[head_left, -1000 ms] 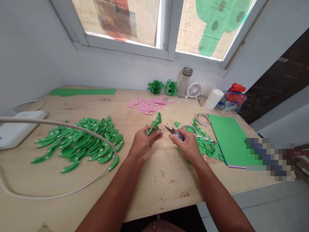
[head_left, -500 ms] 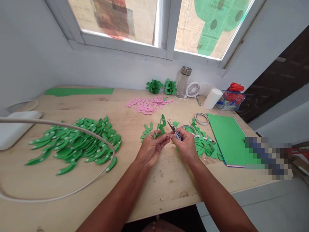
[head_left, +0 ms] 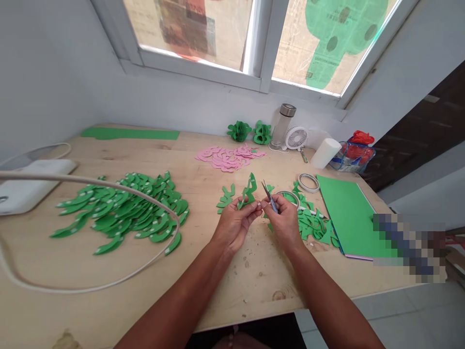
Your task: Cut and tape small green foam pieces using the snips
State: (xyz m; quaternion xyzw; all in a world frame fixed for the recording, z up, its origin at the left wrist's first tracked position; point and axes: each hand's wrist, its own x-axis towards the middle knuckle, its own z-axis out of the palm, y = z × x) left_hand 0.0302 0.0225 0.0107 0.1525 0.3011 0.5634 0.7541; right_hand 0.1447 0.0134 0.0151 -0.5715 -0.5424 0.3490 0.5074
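Note:
My left hand (head_left: 236,220) is closed on a green paper cutout (head_left: 251,188), a curved strip with small white patches that stands up above the fingers. Scissors (head_left: 270,198) rest in my right hand (head_left: 283,218), their blades pointing up and away. The fingertips of both hands meet at a tiny white bit (head_left: 259,205), too small to name. Left of my hands lies a heap of curved green cutouts (head_left: 131,206) with white patches. Beyond my left hand is a branched green cutout (head_left: 225,196). Green paper scraps (head_left: 314,225) spread beside my right hand.
Pink cutouts (head_left: 230,157) lie farther back, before two green paper ornaments (head_left: 239,131). A glass bottle (head_left: 283,127), a small fan (head_left: 296,138) and a white roll (head_left: 326,153) stand by the wall. Tape (head_left: 308,183) and green sheets (head_left: 348,213) are right. A pale cable (head_left: 145,196) loops at left.
The whole view has shifted, so the table's things appear slightly farther right. My hands keep their hold on the cutout and scissors, fingertips still together.

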